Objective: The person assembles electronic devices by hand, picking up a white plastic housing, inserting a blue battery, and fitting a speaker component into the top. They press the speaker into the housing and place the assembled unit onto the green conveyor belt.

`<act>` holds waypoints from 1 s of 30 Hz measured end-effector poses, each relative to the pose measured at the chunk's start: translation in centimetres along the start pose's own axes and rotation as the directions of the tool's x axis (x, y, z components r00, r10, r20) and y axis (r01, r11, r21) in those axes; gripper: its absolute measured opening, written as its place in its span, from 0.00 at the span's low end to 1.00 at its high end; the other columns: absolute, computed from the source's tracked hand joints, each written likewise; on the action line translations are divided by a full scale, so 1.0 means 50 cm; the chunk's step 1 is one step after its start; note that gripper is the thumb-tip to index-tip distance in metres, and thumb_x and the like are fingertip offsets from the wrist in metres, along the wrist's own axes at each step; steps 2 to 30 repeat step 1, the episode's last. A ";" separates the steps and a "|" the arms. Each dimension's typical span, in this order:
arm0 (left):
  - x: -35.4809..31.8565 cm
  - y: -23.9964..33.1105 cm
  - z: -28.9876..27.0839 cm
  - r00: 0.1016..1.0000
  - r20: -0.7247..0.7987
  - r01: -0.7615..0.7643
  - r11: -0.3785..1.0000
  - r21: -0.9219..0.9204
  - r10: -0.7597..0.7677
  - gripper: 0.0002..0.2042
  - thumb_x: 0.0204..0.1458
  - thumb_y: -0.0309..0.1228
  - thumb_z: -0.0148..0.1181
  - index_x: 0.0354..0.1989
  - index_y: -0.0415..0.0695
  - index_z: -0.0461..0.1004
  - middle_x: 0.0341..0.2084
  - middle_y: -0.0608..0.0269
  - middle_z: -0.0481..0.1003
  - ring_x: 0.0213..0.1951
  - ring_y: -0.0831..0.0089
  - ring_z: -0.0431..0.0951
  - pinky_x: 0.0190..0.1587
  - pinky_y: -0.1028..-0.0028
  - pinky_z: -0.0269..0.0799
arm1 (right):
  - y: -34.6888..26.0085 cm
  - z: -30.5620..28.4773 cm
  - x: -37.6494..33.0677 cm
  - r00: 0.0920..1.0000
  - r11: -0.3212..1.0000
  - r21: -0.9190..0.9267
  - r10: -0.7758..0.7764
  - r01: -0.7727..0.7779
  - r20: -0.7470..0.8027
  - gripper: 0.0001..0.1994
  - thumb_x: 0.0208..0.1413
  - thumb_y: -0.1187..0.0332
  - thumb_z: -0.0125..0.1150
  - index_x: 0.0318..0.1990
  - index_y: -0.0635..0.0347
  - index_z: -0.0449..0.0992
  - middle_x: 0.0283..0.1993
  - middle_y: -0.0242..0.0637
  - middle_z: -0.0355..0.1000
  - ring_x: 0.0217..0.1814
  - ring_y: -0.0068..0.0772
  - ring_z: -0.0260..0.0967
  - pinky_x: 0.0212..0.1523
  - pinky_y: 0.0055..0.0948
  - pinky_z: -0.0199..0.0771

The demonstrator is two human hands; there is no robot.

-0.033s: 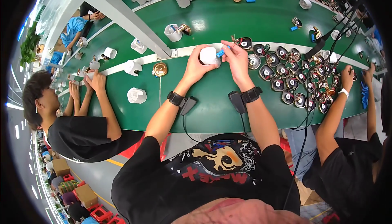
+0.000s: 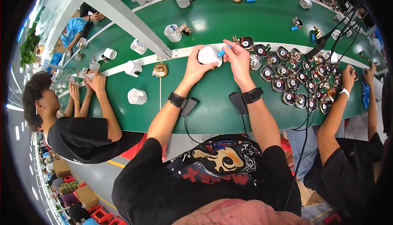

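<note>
My left hand (image 2: 193, 68) grips a white rounded plastic housing (image 2: 208, 55) above the green work table (image 2: 213, 102). My right hand (image 2: 238, 60) pinches a small blue cylindrical piece (image 2: 221, 53) against the housing's right side. Both wrists carry black bands with small black boxes and trailing cables. A cluster of round black and silver speaker-like parts (image 2: 294, 79) lies just right of my right hand.
More white housings (image 2: 136, 96) and a gold round part (image 2: 160, 70) lie to the left. A grey beam (image 2: 123, 18) crosses the table diagonally. A co-worker's hands (image 2: 93, 81) work on the left, and another person's hand (image 2: 348, 76) reaches in on the right.
</note>
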State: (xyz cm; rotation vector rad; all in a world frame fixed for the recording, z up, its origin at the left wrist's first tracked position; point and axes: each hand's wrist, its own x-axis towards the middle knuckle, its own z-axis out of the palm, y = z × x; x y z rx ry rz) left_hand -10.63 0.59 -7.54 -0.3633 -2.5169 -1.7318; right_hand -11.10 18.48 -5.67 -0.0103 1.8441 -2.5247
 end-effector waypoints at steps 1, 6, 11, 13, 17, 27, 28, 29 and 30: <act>-0.001 -0.007 0.005 0.984 0.022 0.172 0.910 -0.378 -0.177 0.40 0.43 0.29 0.72 0.65 0.51 0.56 0.58 0.57 0.67 0.61 0.57 0.67 0.61 0.65 0.65 | -0.005 -0.003 0.000 1.000 0.999 -0.024 0.029 -0.030 -0.009 0.23 0.62 0.70 0.58 0.63 0.64 0.66 0.44 0.34 0.76 0.41 0.21 0.70 0.45 0.25 0.71; -0.001 -0.007 0.005 0.984 0.022 0.172 0.910 -0.378 -0.177 0.40 0.43 0.29 0.72 0.65 0.51 0.56 0.58 0.57 0.67 0.61 0.57 0.67 0.61 0.65 0.65 | -0.005 -0.003 0.000 1.000 0.999 -0.024 0.029 -0.030 -0.009 0.23 0.62 0.70 0.58 0.63 0.64 0.66 0.44 0.34 0.76 0.41 0.21 0.70 0.45 0.25 0.71; -0.001 -0.007 0.005 0.984 0.022 0.172 0.910 -0.378 -0.177 0.40 0.43 0.29 0.72 0.65 0.51 0.56 0.58 0.57 0.67 0.61 0.57 0.67 0.61 0.65 0.65 | -0.005 -0.003 0.000 1.000 0.999 -0.024 0.029 -0.030 -0.009 0.23 0.62 0.70 0.58 0.63 0.64 0.66 0.44 0.34 0.76 0.41 0.21 0.70 0.45 0.25 0.71; -0.001 -0.007 0.005 0.984 0.022 0.172 0.910 -0.378 -0.177 0.40 0.43 0.29 0.72 0.65 0.51 0.56 0.58 0.57 0.67 0.61 0.57 0.67 0.61 0.65 0.65 | -0.005 -0.003 0.000 1.000 0.999 -0.024 0.029 -0.030 -0.009 0.23 0.62 0.70 0.58 0.63 0.64 0.66 0.44 0.34 0.76 0.41 0.21 0.70 0.45 0.25 0.71; -0.001 -0.007 0.005 0.984 0.022 0.172 0.910 -0.378 -0.177 0.40 0.43 0.29 0.72 0.65 0.51 0.56 0.58 0.57 0.67 0.61 0.57 0.67 0.61 0.65 0.65 | -0.005 -0.003 0.000 1.000 0.999 -0.024 0.029 -0.030 -0.009 0.23 0.62 0.70 0.58 0.63 0.64 0.66 0.44 0.34 0.76 0.41 0.21 0.70 0.45 0.25 0.71; -0.001 -0.007 0.005 0.984 0.022 0.172 0.910 -0.378 -0.177 0.40 0.43 0.29 0.72 0.65 0.51 0.56 0.58 0.57 0.67 0.61 0.57 0.67 0.61 0.65 0.65 | -0.005 -0.003 0.000 1.000 0.999 -0.024 0.029 -0.030 -0.009 0.23 0.62 0.70 0.58 0.63 0.64 0.66 0.44 0.34 0.76 0.41 0.21 0.70 0.45 0.25 0.71; -0.001 -0.007 0.005 0.984 0.022 0.172 0.910 -0.378 -0.177 0.40 0.43 0.29 0.72 0.65 0.51 0.56 0.58 0.57 0.67 0.61 0.57 0.67 0.61 0.65 0.65 | -0.005 -0.003 0.000 1.000 0.999 -0.024 0.029 -0.030 -0.009 0.23 0.62 0.70 0.58 0.63 0.64 0.66 0.44 0.34 0.76 0.41 0.21 0.70 0.45 0.25 0.71; -0.001 -0.007 0.005 0.984 0.022 0.172 0.910 -0.378 -0.177 0.40 0.43 0.29 0.72 0.65 0.51 0.56 0.58 0.57 0.67 0.61 0.57 0.67 0.61 0.65 0.65 | -0.005 -0.003 0.000 1.000 0.999 -0.024 0.029 -0.030 -0.009 0.23 0.62 0.70 0.58 0.63 0.64 0.66 0.44 0.34 0.76 0.41 0.21 0.70 0.45 0.25 0.71; -0.001 -0.007 0.005 0.984 0.022 0.172 0.910 -0.378 -0.177 0.40 0.43 0.29 0.72 0.65 0.51 0.56 0.58 0.57 0.67 0.61 0.57 0.67 0.61 0.65 0.65 | -0.005 -0.003 0.000 1.000 0.999 -0.024 0.029 -0.030 -0.009 0.23 0.62 0.70 0.58 0.63 0.64 0.66 0.44 0.34 0.76 0.41 0.21 0.70 0.45 0.25 0.71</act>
